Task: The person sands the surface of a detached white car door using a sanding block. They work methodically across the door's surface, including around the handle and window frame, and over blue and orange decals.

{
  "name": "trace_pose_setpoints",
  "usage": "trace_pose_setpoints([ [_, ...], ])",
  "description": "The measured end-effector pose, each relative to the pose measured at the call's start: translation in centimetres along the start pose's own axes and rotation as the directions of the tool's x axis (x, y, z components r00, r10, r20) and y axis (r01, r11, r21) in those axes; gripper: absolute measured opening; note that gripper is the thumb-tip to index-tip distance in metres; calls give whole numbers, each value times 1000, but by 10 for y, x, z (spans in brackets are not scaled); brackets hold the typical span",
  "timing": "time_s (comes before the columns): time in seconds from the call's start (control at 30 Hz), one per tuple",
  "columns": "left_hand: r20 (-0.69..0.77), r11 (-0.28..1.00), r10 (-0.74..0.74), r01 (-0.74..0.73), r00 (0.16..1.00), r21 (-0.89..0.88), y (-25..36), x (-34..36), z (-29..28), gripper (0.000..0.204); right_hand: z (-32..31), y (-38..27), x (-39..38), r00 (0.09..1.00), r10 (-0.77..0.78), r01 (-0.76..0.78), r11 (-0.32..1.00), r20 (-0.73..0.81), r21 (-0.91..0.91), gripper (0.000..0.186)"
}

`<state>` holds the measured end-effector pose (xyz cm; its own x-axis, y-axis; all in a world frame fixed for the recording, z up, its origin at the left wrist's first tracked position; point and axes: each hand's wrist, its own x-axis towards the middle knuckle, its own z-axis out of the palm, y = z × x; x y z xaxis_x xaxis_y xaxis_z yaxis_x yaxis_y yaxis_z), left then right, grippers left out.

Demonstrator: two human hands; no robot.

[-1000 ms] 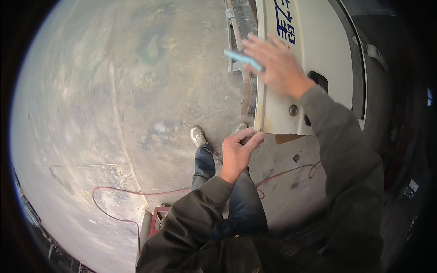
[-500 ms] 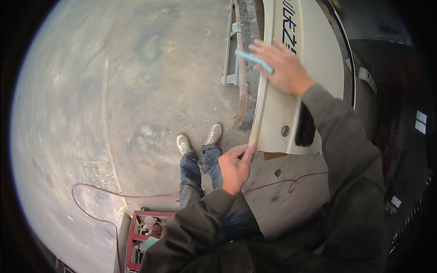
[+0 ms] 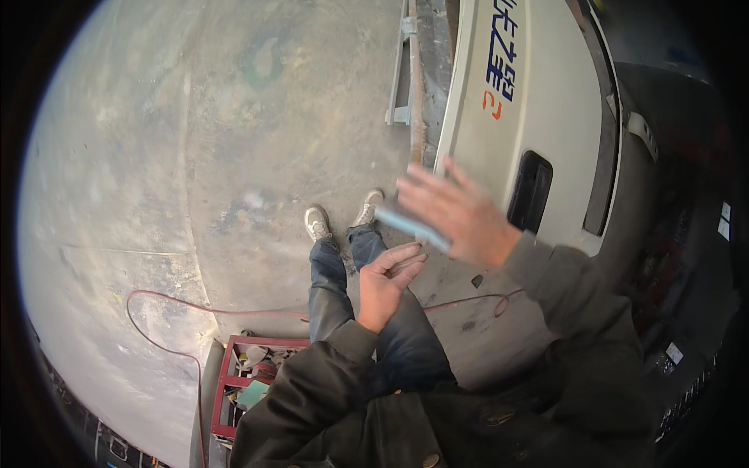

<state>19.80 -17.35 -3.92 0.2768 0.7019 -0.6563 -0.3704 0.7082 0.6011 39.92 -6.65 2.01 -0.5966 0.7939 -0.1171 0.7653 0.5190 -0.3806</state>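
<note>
Left of the white panel (image 3: 562, 117), soft light pales the floor (image 3: 257, 171); right of it, dimness gathers. Off its lower-left edge the right hand (image 3: 460, 218) smears (motion blur, evidently); farther out, fisheye edges curve into black.

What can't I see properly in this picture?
In the head view:
Right hand: blur smears its fingers.
Light-blue strip: blurred too, edges unclear.
White panel: its lower-left corner hides behind the right hand, so I can't tell whether the left hand touches it; the picture's top edge cuts off its far end.
Red cart: left sleeve covers part.
</note>
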Motion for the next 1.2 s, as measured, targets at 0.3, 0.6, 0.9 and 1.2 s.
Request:
trace_pose_setpoints([
  [0.3,-110,939,-77,109,991,326,37,25,-76,27,46,-82,-45,969,214,-196,969,-122,149,54],
  [0.6,194,848,-161,35,968,529,87,51,-19,36,65,-169,-136,466,840,-660,123,276,741,27],
  [0.9,620,380,79,-599,781,705,91,65,-7,19,127,-196,-104,178,848,211,-528,499,822,29],
  [1.2,333,726,-123,-144,935,672,89,70,2,27,80,-162,-67,397,883,122,-322,252,939,46],
])
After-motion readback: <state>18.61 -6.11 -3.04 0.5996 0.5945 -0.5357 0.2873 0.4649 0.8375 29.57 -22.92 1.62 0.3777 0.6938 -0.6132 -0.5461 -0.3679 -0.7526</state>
